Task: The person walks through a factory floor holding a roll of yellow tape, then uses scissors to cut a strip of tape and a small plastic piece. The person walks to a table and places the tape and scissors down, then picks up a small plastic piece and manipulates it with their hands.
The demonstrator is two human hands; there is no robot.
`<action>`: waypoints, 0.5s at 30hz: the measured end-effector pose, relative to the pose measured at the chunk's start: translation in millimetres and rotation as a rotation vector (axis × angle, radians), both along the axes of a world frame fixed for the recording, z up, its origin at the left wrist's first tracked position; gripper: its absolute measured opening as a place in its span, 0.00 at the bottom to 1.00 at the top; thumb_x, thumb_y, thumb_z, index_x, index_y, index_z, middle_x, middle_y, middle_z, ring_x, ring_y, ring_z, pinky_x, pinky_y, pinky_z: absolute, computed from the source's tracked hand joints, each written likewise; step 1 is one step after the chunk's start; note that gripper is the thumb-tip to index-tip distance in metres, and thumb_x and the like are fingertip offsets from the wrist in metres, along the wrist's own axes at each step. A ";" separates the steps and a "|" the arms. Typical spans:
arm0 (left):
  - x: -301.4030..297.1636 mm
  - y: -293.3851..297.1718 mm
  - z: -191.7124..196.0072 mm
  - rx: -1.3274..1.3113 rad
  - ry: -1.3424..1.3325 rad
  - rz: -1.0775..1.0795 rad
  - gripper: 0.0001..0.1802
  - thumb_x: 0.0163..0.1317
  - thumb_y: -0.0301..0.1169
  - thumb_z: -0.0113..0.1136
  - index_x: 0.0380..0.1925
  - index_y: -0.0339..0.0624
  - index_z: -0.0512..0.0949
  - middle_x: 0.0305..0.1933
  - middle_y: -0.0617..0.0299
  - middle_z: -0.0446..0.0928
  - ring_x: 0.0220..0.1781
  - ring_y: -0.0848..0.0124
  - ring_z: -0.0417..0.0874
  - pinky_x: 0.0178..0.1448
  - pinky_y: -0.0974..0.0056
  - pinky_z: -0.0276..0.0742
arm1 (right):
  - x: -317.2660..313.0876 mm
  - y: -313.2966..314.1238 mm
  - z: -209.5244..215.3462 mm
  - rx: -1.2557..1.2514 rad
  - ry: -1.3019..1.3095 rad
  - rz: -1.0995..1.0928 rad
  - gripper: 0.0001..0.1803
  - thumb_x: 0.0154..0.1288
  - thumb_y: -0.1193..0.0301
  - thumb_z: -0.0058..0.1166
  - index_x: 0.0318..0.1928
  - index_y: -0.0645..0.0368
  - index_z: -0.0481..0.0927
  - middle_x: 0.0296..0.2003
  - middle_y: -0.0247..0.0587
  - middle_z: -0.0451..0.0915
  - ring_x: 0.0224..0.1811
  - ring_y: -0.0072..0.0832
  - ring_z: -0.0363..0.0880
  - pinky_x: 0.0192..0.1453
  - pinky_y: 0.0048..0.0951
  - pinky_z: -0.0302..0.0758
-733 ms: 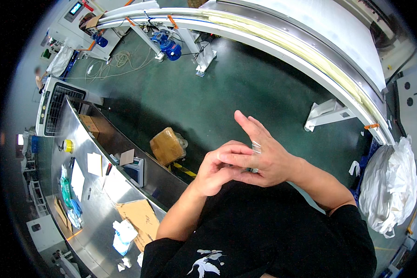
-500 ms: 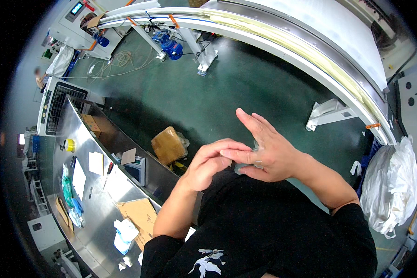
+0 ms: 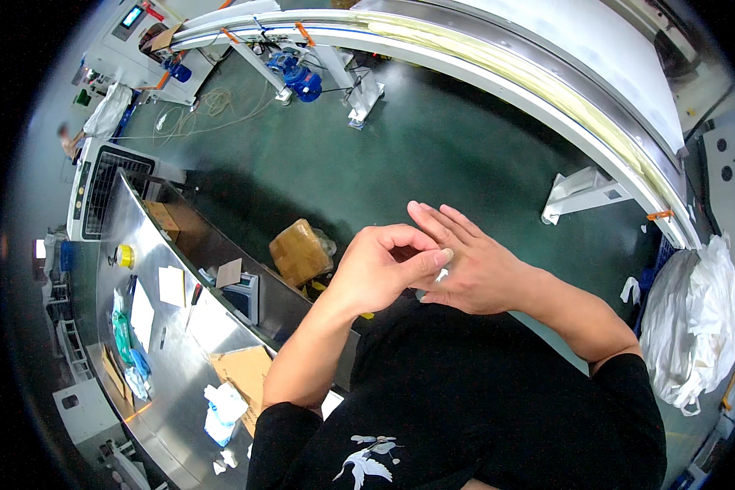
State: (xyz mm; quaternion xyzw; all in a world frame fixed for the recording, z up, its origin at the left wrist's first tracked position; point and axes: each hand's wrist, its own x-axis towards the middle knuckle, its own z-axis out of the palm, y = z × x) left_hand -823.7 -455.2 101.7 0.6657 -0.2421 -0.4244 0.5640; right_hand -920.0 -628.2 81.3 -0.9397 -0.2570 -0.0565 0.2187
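In front of my chest, my two hands meet. My left hand [image 3: 384, 265] is closed, with thumb and index finger pinched together over the back of my right hand [image 3: 480, 268]. A small whitish piece [image 3: 442, 275] shows just below the left thumb tip, against the right hand; whether the pinch holds it I cannot tell. The right hand is open, its fingers stretched out and slightly spread, pointing up and to the left. Its thumb side is partly hidden behind the left hand, where a bit of translucent material [image 3: 420, 294] shows.
To the left runs a metal workbench [image 3: 175, 392] with cardboard [image 3: 245, 371], a tissue pack [image 3: 223, 412], a yellow tape roll [image 3: 124, 256] and papers. A brown box [image 3: 300, 251] lies on the green floor. A long white-framed machine [image 3: 498, 73] curves across the far side; a white plastic bag [image 3: 690, 327] stands right.
My left hand has shifted from the right hand's fingers onto its back and now pinches there. The right hand's fingers have drawn closer together, and a small whitish piece now shows.
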 end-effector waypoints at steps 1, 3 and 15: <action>-1.9 -0.6 -1.1 -0.036 -0.073 0.017 0.07 0.62 0.28 0.66 0.34 0.35 0.83 0.33 0.66 0.81 0.36 0.81 0.78 0.38 0.73 0.74 | 0.2 -0.3 -1.7 0.024 0.016 0.016 0.24 0.59 0.56 0.60 0.56 0.43 0.79 0.71 0.64 0.52 0.73 0.52 0.55 0.74 0.50 0.55; -2.4 -0.4 -3.8 -0.111 -0.205 0.043 0.05 0.62 0.26 0.65 0.33 0.35 0.82 0.35 0.64 0.80 0.39 0.79 0.78 0.40 0.72 0.74 | -0.2 -0.6 -7.5 0.070 0.042 0.016 0.22 0.61 0.56 0.59 0.56 0.43 0.79 0.70 0.63 0.54 0.72 0.52 0.57 0.73 0.50 0.57; -12.3 15.2 -26.4 -0.402 -0.288 0.161 0.04 0.68 0.25 0.54 0.39 0.36 0.76 0.48 0.53 0.76 0.50 0.68 0.77 0.53 0.65 0.73 | 0.6 3.3 9.4 0.060 -0.058 -0.142 0.18 0.62 0.56 0.58 0.49 0.48 0.81 0.70 0.61 0.55 0.67 0.53 0.65 0.70 0.52 0.62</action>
